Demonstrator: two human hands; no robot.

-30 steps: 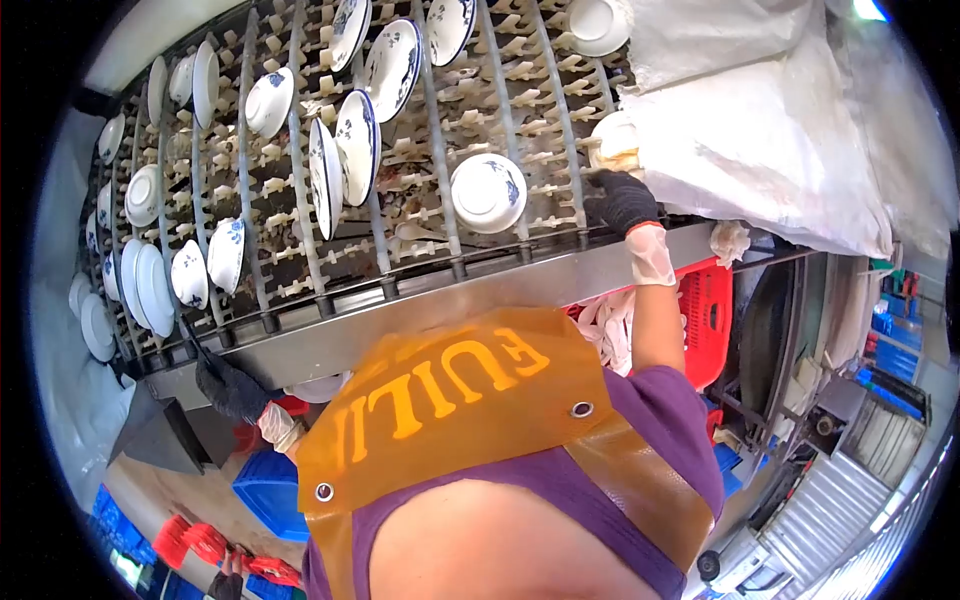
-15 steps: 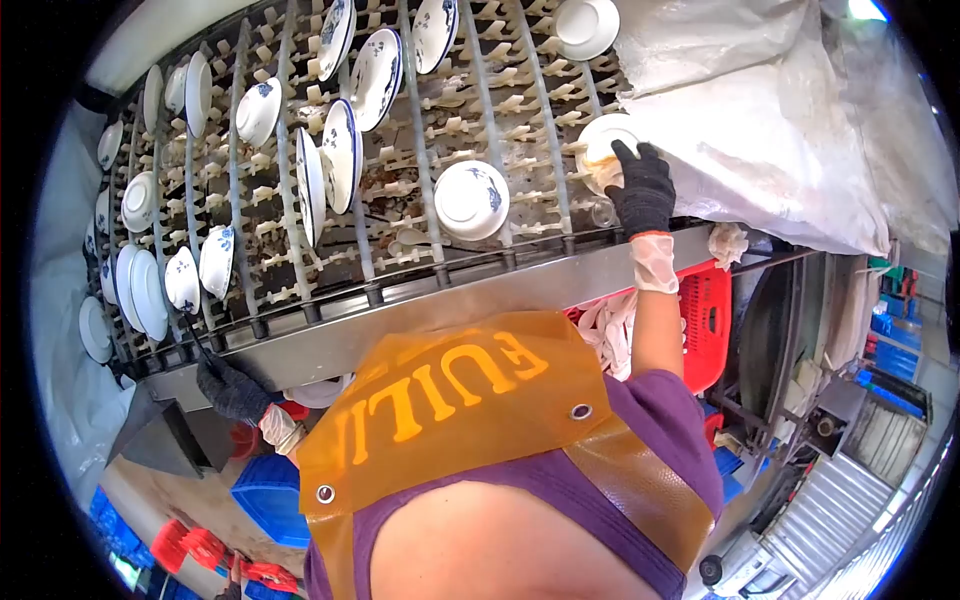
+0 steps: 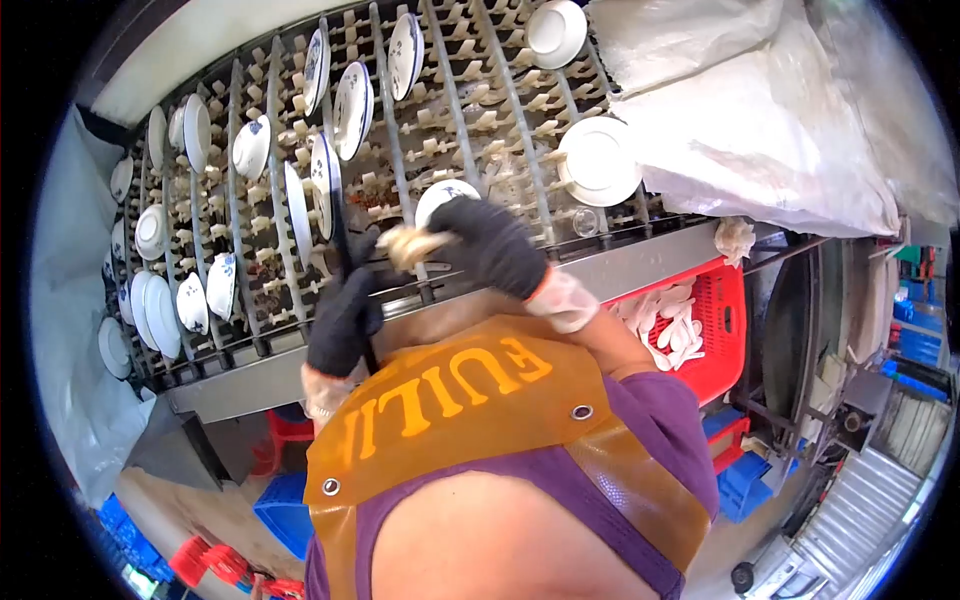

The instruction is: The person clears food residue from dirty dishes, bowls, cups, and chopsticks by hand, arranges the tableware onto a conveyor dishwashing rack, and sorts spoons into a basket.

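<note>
My left hand (image 3: 345, 318), in a black glove, is closed around a long dark stick (image 3: 338, 205) that points up over the conveyor. My right hand (image 3: 490, 245), gloved the same way, grips a crumpled yellowish wad (image 3: 412, 246), blurred by motion, near the left hand. Whether it is tissue or food scraps, I cannot make out. Just beyond the right hand sits a white bowl (image 3: 443, 198) with blue decoration, partly hidden by it. To the right, a white plate (image 3: 600, 162) rests on the conveyor pegs, with a small clear cup (image 3: 586, 221) below it.
A pegged conveyor (image 3: 440, 120) carries several blue-patterned dishes, including an upright plate (image 3: 352, 110). Its metal edge (image 3: 640, 252) runs in front of me. A red basket (image 3: 725, 320) holds white spoons (image 3: 678, 335). Plastic sheeting (image 3: 740, 110) hangs at the right.
My right hand has moved left from the plate, carrying the yellowish wad. My left hand has come rightward and up with the dark stick. The plate at right is now uncovered.
</note>
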